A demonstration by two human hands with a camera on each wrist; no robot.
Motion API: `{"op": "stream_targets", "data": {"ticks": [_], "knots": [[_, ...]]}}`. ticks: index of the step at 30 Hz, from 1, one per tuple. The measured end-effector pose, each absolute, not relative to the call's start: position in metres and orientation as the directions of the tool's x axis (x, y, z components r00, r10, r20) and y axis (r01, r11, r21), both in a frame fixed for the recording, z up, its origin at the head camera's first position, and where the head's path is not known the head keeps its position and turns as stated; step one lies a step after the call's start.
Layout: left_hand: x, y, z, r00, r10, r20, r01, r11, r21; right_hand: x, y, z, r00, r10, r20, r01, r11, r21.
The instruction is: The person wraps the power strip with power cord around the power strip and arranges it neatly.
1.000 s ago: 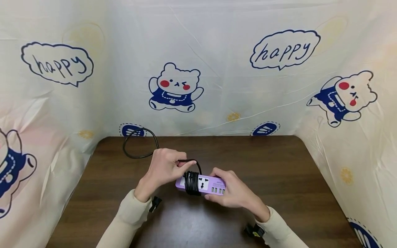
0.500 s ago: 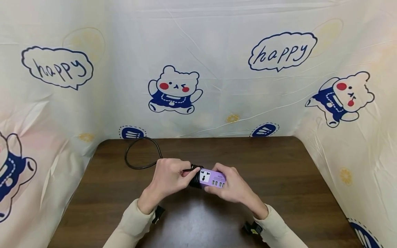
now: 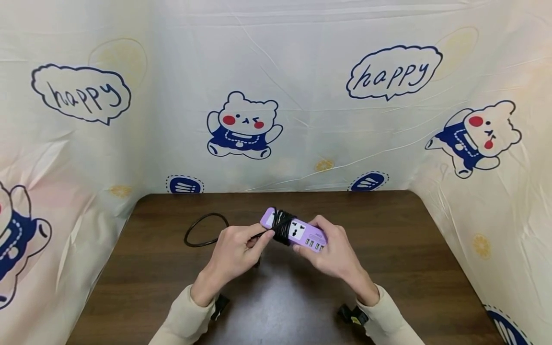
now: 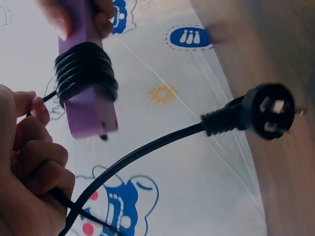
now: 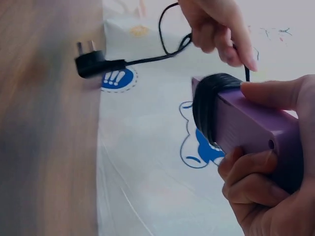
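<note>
A purple power strip point(image 3: 311, 235) is tilted in the air, its right end gripped by my right hand point(image 3: 338, 249) between thumb and fingers. Several turns of black cord point(image 3: 282, 227) wrap its other half. My left hand point(image 3: 235, 251) pinches the cord just left of the strip, and the slack forms a loop point(image 3: 207, 245) beyond that hand. In the left wrist view the black plug point(image 4: 272, 111) hangs free on its cord, prongs outward. The right wrist view shows the fingers of my right hand point(image 5: 275, 182) curled under the strip point(image 5: 256, 123).
A brown wooden table point(image 3: 388, 268) lies beneath the hands. Pale printed cloth point(image 3: 319, 96) stands behind it and on both sides. Dark wrist devices sit at both sleeves, one by the left cuff point(image 3: 221, 306), one by the right cuff point(image 3: 353, 315).
The strip has risen and moved right, its left end now tilted upward and in sight. My left hand, still pinching the cord, has moved slightly right. The loop has dropped and shrunk.
</note>
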State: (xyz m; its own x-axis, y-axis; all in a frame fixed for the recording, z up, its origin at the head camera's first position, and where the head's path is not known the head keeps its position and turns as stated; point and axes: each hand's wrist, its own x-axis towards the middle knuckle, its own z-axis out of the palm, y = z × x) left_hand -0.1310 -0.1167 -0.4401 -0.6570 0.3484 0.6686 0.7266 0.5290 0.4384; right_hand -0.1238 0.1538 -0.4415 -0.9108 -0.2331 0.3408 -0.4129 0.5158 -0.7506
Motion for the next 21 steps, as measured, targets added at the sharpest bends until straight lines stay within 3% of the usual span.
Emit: {"op": "stream_targets", "data": {"ticks": [6, 12, 21], "knots": [[-0.124, -0.126, -0.443, -0.71, 0.311, 0.632, 0.695, 0.452, 0.559, -0.122, 0.161, -0.437, -0.906, -0.166, 0.388, -0.416, 0.507, -0.755], [-0.115, -0.126, -0.451, -0.724, 0.297, 0.622, 0.68, 0.455, 0.575, -0.124, 0.159, -0.439, -0.902, -0.155, 0.402, -0.422, 0.508, -0.751], [-0.11, -0.131, -0.464, -0.759, 0.273, 0.592, 0.639, 0.492, 0.592, -0.134, 0.165, -0.442, -0.908, -0.022, 0.419, -0.359, 0.558, -0.748]]}}
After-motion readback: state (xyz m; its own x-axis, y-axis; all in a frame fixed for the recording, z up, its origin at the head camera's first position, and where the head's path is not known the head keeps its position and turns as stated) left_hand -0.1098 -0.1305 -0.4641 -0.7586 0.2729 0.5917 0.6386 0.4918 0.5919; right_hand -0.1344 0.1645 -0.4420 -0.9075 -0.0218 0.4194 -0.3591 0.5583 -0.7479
